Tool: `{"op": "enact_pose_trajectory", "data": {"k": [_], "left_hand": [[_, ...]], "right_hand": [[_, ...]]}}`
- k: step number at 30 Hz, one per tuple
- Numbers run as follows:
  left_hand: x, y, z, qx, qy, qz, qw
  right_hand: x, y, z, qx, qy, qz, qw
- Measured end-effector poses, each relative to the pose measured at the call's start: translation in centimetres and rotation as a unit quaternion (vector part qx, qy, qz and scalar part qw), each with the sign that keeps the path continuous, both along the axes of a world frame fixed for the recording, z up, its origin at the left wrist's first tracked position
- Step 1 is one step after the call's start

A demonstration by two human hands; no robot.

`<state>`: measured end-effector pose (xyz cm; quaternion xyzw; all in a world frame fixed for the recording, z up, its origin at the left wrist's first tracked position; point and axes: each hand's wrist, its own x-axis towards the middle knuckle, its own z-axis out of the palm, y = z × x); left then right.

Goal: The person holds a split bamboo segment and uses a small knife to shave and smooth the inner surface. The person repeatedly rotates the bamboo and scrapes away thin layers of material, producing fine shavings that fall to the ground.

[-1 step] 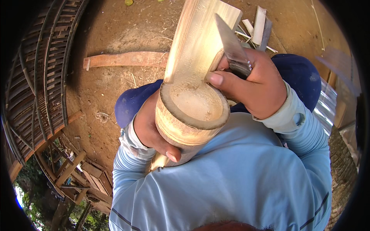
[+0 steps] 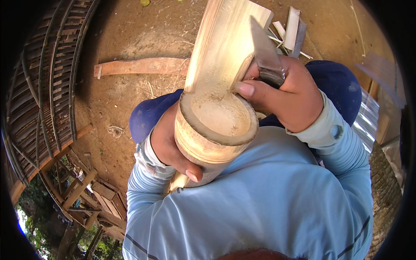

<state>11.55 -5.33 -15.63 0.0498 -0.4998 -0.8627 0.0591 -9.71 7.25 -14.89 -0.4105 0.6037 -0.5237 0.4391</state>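
Note:
A thick bamboo section (image 2: 212, 147) rests against my front, tilted so its round node end with a shallow hollow faces up. From its far rim a long, curved strip of pale inner wall runs forward, split along its length. My left hand (image 2: 167, 141) wraps around the bamboo from the left, thumb across its near side. In my right hand (image 2: 292, 97) is a knife (image 2: 265, 54), its blade pointing forward and up, above the strip's right edge. The right thumb presses on the bamboo where that edge meets the rim. The knife's handle is hidden in my fist.
A flat wooden strip (image 2: 143, 67) lies on the dirt ground (image 2: 117, 34) at left. Bamboo offcuts (image 2: 291, 28) are scattered at the far right. A slatted bamboo structure (image 2: 47, 78) stands along the left side, with a wooden frame (image 2: 80, 190) below it. My bent knees (image 2: 338, 82) flank the work.
The knife has shifted slightly to the right, and my right thumb with it. My left hand and the bamboo stay in place.

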Motion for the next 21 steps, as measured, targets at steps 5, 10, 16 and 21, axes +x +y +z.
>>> {"op": "enact_pose_trajectory", "data": {"k": [5, 10, 16, 21], "left_hand": [[0.8, -1.0, -1.9, -0.117, 0.113, -0.034, 0.986], [0.7, -0.3, -1.5, -0.074, 0.103, 0.003, 0.992], [0.2, 0.3, -0.9, -0.033, 0.088, 0.023, 0.995], [0.0, 0.5, -0.7, -0.022, 0.091, 0.018, 0.995]], "right_hand": [[-1.4, 1.4, 1.6, 0.037, -0.120, 0.017, 0.992], [-2.8, 3.8, 2.1, -0.019, 0.023, 0.115, 0.993], [-2.6, 2.9, 2.5, -0.022, 0.216, 0.176, 0.960], [-3.1, 1.9, 2.2, -0.002, 0.274, 0.218, 0.937]]}}
